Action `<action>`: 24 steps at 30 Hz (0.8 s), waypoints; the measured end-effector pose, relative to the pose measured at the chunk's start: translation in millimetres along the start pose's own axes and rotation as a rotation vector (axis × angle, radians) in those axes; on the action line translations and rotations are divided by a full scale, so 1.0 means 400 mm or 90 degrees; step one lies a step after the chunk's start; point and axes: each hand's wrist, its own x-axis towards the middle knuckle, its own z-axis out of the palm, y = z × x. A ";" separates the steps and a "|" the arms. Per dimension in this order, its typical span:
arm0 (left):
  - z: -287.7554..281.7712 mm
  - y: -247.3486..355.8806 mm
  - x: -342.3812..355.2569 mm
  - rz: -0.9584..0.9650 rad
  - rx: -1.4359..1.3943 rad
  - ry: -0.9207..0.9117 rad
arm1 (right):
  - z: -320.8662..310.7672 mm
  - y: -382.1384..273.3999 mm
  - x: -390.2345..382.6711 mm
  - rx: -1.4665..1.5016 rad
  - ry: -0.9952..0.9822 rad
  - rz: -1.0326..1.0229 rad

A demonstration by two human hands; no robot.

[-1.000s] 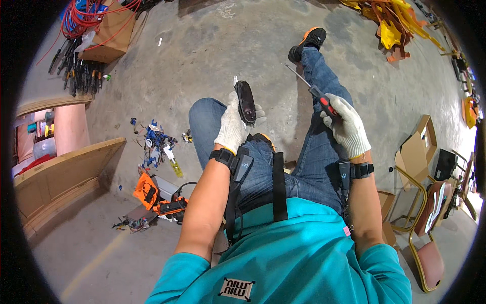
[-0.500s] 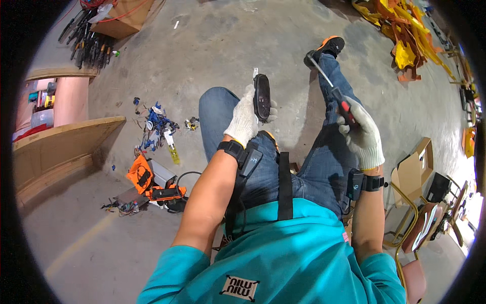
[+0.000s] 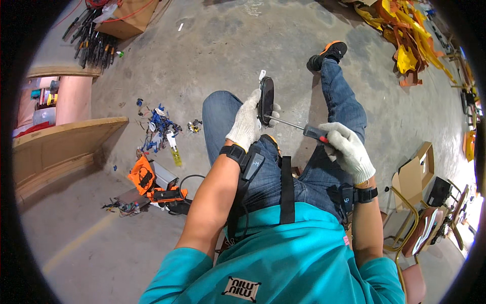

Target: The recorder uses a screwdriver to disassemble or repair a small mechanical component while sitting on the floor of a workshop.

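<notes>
My left hand, in a white knit glove, is closed around a black elongated oval part with rounded ends. A small white tab sticks up at its far end. In my gloved right hand is a screwdriver with a black and red handle. Its shaft points left, and the tip meets the lower part of the black piece; whether it sits in a screw or a gap is too small to tell. Both hands are above the floor, between my jeans-clad legs.
Blue plastic scraps and an orange tool case lie on the floor to the left. A wooden board stands beyond them. Yellow plastic pieces are heaped at far right; an opened cardboard box and a chair frame stand nearer.
My right hand has come down and leftward, swinging the screwdriver from pointing away to pointing left, its tip now at the black part. My left hand keeps its grip.
</notes>
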 end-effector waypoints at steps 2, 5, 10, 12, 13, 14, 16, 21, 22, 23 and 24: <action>0.003 -0.001 0.000 -0.009 0.010 0.002 | 0.013 0.007 0.000 -0.004 -0.008 -0.017; 0.007 0.000 -0.003 -0.017 0.026 0.014 | 0.019 0.005 -0.001 -0.051 -0.014 -0.002; 0.029 0.006 -0.019 -0.014 0.067 0.017 | 0.020 0.012 0.002 -0.034 0.014 -0.007; 0.035 0.011 -0.025 -0.022 0.145 0.015 | 0.020 0.013 0.003 -0.042 0.010 -0.007; 0.035 0.011 -0.025 -0.021 0.145 0.016 | 0.021 0.012 0.004 -0.050 0.005 -0.007; 0.038 0.010 -0.024 -0.018 0.134 0.011 | 0.021 0.011 0.003 -0.050 0.004 -0.007; 0.042 0.009 -0.023 -0.017 0.123 0.006 | 0.019 0.008 0.002 -0.051 0.006 0.004; 0.038 0.007 -0.017 -0.030 0.126 0.013 | 0.025 -0.004 -0.002 -0.063 0.010 0.009; 0.035 0.006 -0.017 -0.030 0.125 0.013 | 0.026 -0.005 -0.003 -0.067 0.010 0.009; 0.033 0.005 -0.017 -0.024 0.127 0.004 | 0.027 -0.006 -0.002 -0.067 0.009 0.009; 0.033 0.004 -0.015 -0.019 0.127 -0.006 | 0.027 -0.006 -0.002 -0.072 0.011 0.004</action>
